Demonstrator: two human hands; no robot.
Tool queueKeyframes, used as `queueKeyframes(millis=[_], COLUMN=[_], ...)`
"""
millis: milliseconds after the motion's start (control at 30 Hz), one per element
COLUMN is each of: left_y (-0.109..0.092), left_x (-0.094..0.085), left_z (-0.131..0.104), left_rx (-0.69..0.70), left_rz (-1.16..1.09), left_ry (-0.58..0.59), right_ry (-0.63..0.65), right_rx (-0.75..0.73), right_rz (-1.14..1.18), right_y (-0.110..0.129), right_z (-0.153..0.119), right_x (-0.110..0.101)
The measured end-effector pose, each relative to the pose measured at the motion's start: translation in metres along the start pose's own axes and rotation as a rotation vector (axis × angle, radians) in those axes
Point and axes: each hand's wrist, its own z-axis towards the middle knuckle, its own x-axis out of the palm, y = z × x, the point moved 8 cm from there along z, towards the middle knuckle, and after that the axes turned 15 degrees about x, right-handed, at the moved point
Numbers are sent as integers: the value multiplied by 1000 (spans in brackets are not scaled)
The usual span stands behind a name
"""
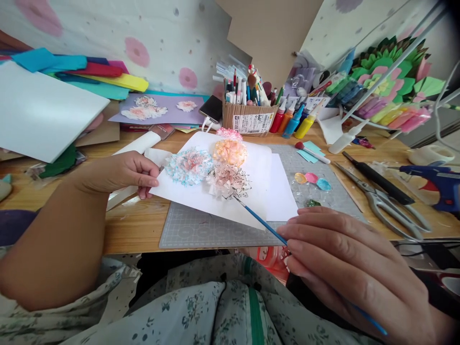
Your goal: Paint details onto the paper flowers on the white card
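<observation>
Our right hand [345,268] pinched the thin, light paintbrush [260,221] mid-handle, while our left hand [120,173] fingers gripped the floppy white paper [251,191] by its edge, sparing the fragile tissue flowers [210,165].

The right hand [345,268] covered the middle of the blue paintbrush [262,223], so its grip on the handle could not be made out. The white board [43,110] ran off the left edge, and the glue gun [440,184] off the right. Print on the cardboard box [251,122] label was too small to read. Beneath the white sheet [251,196], part of the cutting mat [201,230] lay hidden.
</observation>
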Motion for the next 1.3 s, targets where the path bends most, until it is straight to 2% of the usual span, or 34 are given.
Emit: queueKeyframes(millis=[333,533,833,1000,1067,1233,1300], left_y=[-3,-5,-6,-6,-5,-4,-3], left_x=[1,-1,0,0,-1,-3,-3], left_z=[1,1,4,3,3,3,2], left_rx=[-16,0,56,83,86,93,90], left_rz=[27,55,60,63,71,97,104], left_ry=[-11,-12,-2,-5,-8,-14,-17], right_ry=[38,29,28,-173,-182,-204,-202], right_rx=[15,-7,52,7,-9,203,216], right_rz=[16,27,33,51,51,73,76], right_y=[0,2,3,-1,1,-5,-4], right_z=[0,1,5,-2,-6,-8,-7], right_x=[1,1,2,0,3,3,1])
